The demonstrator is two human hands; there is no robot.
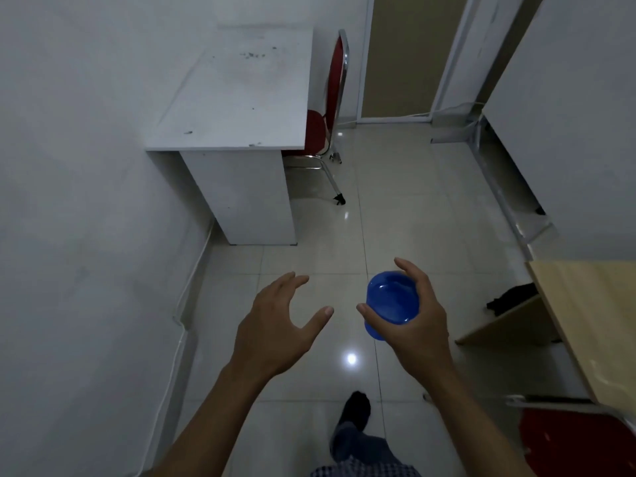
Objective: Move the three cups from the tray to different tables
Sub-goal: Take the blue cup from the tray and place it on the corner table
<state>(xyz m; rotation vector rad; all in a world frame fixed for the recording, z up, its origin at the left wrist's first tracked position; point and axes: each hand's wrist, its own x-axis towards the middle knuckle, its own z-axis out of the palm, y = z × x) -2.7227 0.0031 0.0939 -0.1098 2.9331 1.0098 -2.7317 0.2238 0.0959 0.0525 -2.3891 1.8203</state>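
L hand open, R hand curled in grip

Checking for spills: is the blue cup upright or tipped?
Tipped. The blue cup in the right hand leans away, showing its opening; contents: cannot tell.

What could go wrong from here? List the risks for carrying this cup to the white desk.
1. The right hand holds the blue cup alone; the left hand is open and empty, so a slip would probably drop it.
2. The tile floor is glossy, possibly slick mid-stride.
3. The red chair sits beside the white desk, narrowing that side.
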